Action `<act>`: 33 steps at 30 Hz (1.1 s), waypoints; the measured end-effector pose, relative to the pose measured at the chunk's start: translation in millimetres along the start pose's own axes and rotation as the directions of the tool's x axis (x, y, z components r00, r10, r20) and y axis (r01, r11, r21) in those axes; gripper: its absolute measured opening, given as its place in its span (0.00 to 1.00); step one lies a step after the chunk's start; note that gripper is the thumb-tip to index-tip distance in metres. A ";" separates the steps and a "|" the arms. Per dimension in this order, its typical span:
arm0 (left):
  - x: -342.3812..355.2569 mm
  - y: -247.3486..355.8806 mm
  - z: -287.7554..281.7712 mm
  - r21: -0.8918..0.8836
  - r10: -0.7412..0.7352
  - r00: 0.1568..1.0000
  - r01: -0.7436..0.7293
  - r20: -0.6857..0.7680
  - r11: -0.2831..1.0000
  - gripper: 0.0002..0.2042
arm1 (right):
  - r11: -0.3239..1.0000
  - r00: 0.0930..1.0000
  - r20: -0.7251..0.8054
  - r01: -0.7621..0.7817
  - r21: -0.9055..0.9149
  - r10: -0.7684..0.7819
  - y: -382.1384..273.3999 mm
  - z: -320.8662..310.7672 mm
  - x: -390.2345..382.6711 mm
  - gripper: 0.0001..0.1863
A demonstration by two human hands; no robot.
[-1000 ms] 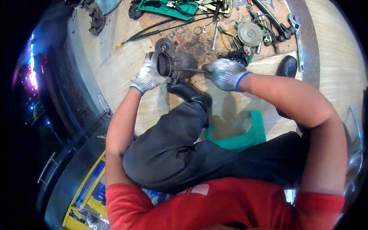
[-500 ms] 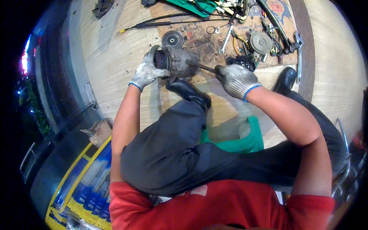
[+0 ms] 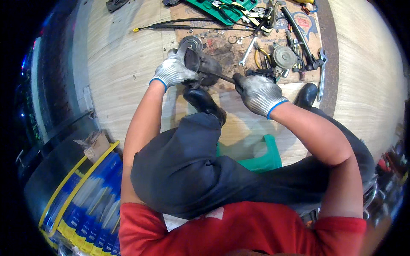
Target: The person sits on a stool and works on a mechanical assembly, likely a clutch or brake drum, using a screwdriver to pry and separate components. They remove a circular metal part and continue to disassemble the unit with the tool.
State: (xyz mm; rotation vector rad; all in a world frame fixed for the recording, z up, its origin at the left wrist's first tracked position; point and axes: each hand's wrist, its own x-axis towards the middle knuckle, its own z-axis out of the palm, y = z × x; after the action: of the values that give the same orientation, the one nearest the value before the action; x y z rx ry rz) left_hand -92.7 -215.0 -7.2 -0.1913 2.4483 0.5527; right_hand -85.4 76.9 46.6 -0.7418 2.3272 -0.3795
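Observation:
A grey, dirt-stained compressor with a ribbed pulley on its left end stands on the floor by the black shoe. My left hand, in a white knit glove with a blue cuff, is closed around the pulley end, thumb below it. From the right, my gloved right hand grips the dark handle end of a slim bar-like tool. Its far end meets the compressor body; how it engages there cannot be made out. A loose round pulley disc lies just behind my left fingertips.
Stained cardboard beyond holds a wrench, pliers, a round grey metal part and a long black bar. An adjustable wrench lies at its right edge. A green stool is beneath my legs; a yellow rack stands left.
The compressor has turned in my left hand, its pulley face now angled up and nearer the loose disc. The right hand and tool have shifted slightly left. The whole view has shifted a little.

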 end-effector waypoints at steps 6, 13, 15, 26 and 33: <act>2.4 36.1 -7.5 0.154 0.045 0.999 -0.046 0.012 0.987 0.57 | 0.998 0.994 -0.104 0.047 0.046 -0.042 22.0 19.7 -6.3 0.13; 8.1 30.3 -3.4 0.164 0.109 0.994 -0.106 -0.011 0.981 0.57 | 0.991 0.991 -0.131 0.044 0.127 -0.028 26.2 36.5 -14.2 0.12; 5.7 35.7 -6.3 0.158 0.106 0.994 -0.104 -0.002 0.982 0.56 | 0.990 0.994 -0.104 0.049 0.133 -0.035 31.0 40.7 -12.2 0.13; 8.1 35.2 -5.3 0.195 0.086 0.996 -0.087 0.016 0.977 0.55 | 0.995 0.987 -0.139 0.085 0.060 -0.076 52.5 32.2 -3.1 0.16; 2.9 39.0 -9.5 0.185 0.085 0.996 -0.086 0.012 0.979 0.57 | 0.992 0.995 -0.080 0.073 0.101 -0.065 49.2 16.6 -1.0 0.16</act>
State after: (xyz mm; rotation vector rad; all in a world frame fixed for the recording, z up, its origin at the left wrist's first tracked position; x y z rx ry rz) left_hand -110.4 -183.9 11.3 -0.0085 2.4964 0.3573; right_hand -93.8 115.6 12.9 -0.7706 2.3371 -0.5644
